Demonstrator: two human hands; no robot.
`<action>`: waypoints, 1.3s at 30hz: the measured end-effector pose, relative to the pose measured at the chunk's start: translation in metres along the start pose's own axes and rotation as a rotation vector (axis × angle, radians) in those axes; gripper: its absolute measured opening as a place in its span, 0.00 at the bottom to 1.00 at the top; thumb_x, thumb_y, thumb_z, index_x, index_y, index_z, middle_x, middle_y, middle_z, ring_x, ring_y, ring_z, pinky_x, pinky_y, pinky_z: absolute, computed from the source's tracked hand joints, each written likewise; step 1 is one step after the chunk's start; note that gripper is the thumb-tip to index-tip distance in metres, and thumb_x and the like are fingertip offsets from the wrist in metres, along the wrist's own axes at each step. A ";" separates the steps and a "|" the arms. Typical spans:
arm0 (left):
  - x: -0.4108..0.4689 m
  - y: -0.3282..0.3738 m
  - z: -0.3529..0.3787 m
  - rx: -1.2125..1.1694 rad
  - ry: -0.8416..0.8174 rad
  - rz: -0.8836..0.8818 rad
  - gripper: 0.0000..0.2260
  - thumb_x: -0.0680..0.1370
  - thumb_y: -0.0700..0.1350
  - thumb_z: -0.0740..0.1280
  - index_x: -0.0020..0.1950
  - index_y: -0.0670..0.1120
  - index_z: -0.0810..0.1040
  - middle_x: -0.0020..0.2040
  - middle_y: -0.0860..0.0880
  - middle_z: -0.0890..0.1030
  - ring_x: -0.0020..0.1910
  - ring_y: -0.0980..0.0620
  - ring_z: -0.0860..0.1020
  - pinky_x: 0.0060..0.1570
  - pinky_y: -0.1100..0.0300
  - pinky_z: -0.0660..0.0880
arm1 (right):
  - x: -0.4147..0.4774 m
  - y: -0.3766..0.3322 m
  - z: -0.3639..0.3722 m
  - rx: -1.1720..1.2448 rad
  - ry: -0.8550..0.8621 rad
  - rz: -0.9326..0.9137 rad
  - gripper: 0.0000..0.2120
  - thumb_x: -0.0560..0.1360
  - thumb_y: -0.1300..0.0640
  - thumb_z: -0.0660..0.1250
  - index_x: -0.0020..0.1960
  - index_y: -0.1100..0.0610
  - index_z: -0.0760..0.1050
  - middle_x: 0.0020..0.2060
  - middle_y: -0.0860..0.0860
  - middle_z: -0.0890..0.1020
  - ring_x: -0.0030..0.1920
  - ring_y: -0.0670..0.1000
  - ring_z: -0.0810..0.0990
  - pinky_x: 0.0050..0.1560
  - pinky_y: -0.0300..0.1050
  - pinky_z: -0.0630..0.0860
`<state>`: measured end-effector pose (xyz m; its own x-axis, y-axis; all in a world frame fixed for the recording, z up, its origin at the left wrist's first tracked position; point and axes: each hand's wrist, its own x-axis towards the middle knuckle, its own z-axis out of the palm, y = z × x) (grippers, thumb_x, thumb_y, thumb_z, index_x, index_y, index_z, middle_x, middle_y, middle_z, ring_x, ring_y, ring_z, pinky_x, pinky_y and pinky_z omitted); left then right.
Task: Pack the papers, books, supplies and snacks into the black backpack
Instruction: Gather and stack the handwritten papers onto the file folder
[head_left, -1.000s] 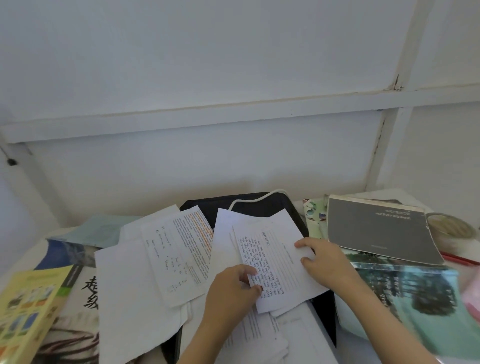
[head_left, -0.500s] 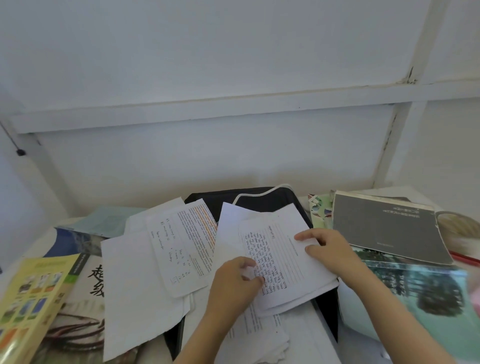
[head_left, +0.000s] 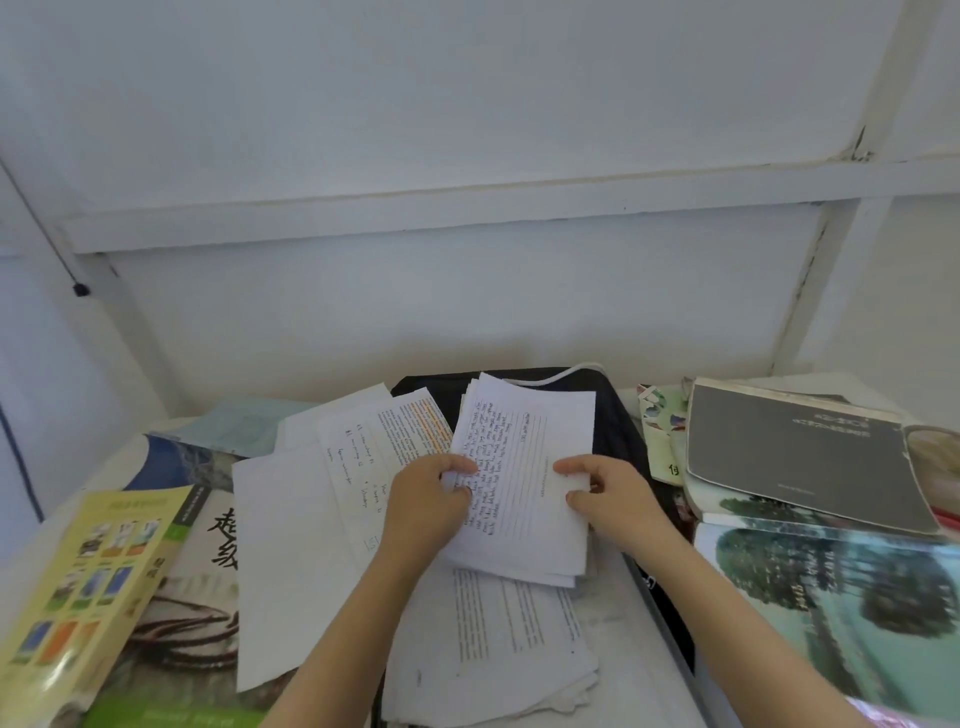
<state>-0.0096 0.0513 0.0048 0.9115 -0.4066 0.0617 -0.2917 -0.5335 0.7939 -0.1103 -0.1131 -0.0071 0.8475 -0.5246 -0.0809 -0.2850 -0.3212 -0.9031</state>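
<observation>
1. Sheaf (head_left: 524, 483): handwritten lined papers, squared into one stack and held just above the pile at centre. Its long axis runs 12 to 6.
2. Left hand (head_left: 431, 499): pinches the sheaf's 9 o'clock edge, thumb on top, fingers curled beneath.
3. Right hand (head_left: 618, 499): pinches the 3 o'clock edge in the same way. I rate the two hands equally near and the load shared.
4. Backpack (head_left: 618, 415): black, lying flat under the papers, long axis 12 to 6. Its bare fabric shows from 12 round to 3 of the sheaf. I cannot tell where its mouth is. My judgement is that the sheaf must travel toward 12 and go in lengthwise, so the two axes already agree.
5. Loose sheets (head_left: 291, 545): fanned at 9 o'clock of the hands and partly over the backpack. They are not yet gathered.
6. Printed sheets (head_left: 498, 639): a ragged stack at 6 o'clock, under the forearms.
7. Grey book (head_left: 795, 457): at 3 o'clock, lying on other books, with the tree book (head_left: 841, 597) at 4.
8. Yellow booklet (head_left: 88, 582): at 8 o'clock, overlapping further books.
9. Tape (head_left: 935, 447): a roll at the far 3 o'clock edge, partly cut off.
10. Surface (head_left: 98, 467): pale, and crowded on both flanks.
11. Wall (head_left: 467, 208): white and panelled, close behind at 12, so I judge there is little room for a far reach.
</observation>
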 end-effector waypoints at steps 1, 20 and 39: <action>0.002 -0.002 0.001 0.055 -0.005 0.008 0.11 0.75 0.38 0.67 0.54 0.50 0.79 0.64 0.50 0.75 0.61 0.50 0.73 0.55 0.63 0.68 | 0.000 0.000 0.004 -0.071 -0.001 -0.007 0.17 0.75 0.66 0.62 0.61 0.53 0.73 0.58 0.46 0.73 0.56 0.46 0.72 0.52 0.35 0.72; 0.020 -0.011 0.002 -0.203 -0.101 0.026 0.12 0.77 0.35 0.62 0.49 0.52 0.75 0.62 0.51 0.72 0.55 0.53 0.73 0.48 0.63 0.75 | 0.004 0.017 0.025 -0.306 0.075 -0.075 0.19 0.76 0.58 0.64 0.64 0.45 0.68 0.63 0.49 0.71 0.56 0.49 0.73 0.59 0.42 0.72; -0.027 -0.003 -0.020 -0.423 0.106 0.453 0.21 0.68 0.29 0.61 0.47 0.55 0.78 0.52 0.54 0.75 0.57 0.61 0.72 0.45 0.73 0.70 | -0.023 -0.017 0.023 0.018 0.280 -0.609 0.24 0.72 0.68 0.61 0.57 0.42 0.74 0.52 0.45 0.73 0.54 0.37 0.71 0.49 0.24 0.67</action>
<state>-0.0272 0.0787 0.0135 0.7543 -0.4361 0.4908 -0.5358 0.0232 0.8440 -0.1144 -0.0772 0.0005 0.7061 -0.4393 0.5553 0.2167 -0.6126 -0.7601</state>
